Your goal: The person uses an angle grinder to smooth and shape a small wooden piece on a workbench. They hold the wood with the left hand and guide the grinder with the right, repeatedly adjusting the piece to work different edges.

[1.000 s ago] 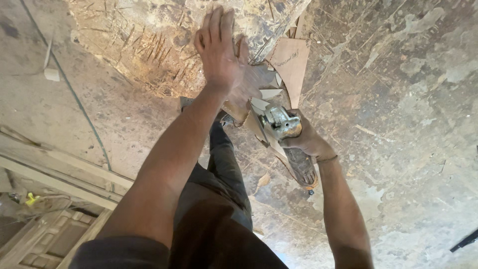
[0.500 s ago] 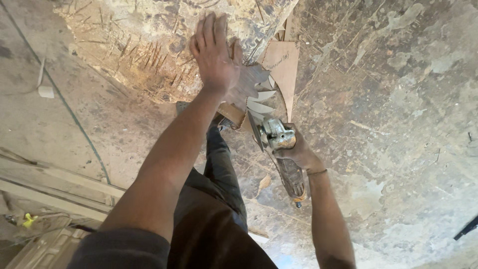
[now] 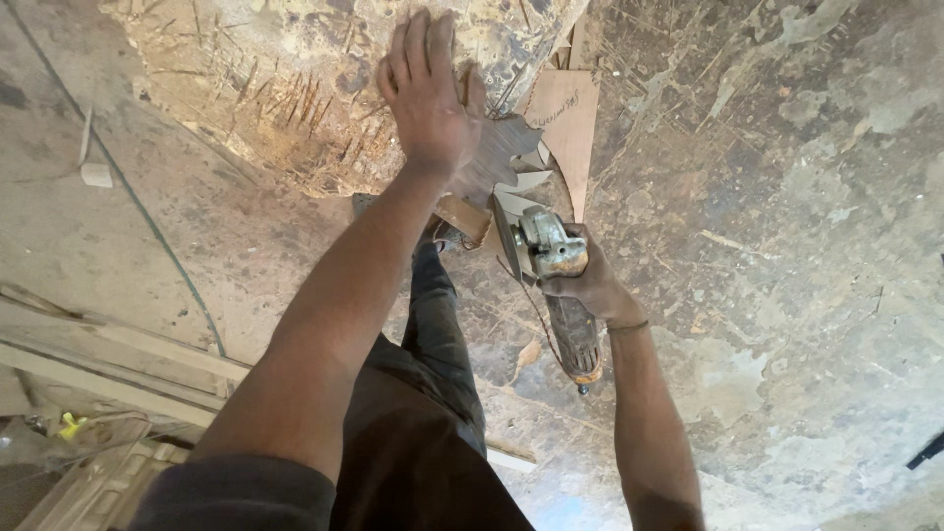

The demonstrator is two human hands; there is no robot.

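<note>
Left hand [image 3: 425, 93] flat and spread, fingers straight, pressing down on a jagged wood piece [image 3: 497, 157] on the floor [image 3: 787, 246]; not gripping, just pinning it. Right hand [image 3: 580, 280] clenched round the body of an angle grinder [image 3: 551, 265], disc end at the near edge of the wood piece, handle pointing back toward the person. Grinder disc looks to be touching or just beside the wood piece; cannot tell which. Thin cardboard-like sheet [image 3: 570, 123] lies just right of the wood piece, partly under it. Small wood block [image 3: 462, 216] just below the wood piece, beside the person's foot. Big rough sawdust patch [image 3: 265, 88] left of the wood piece. Cord [image 3: 147, 226] and planks [image 3: 108, 354] well left of it.

To do this well, judging from the pose: keep the pinning palm well behind the disc line, fingers off the cut path, weight steady so the wood piece cannot kick, grinder held firm and fed slowly, leg kept back.
</note>
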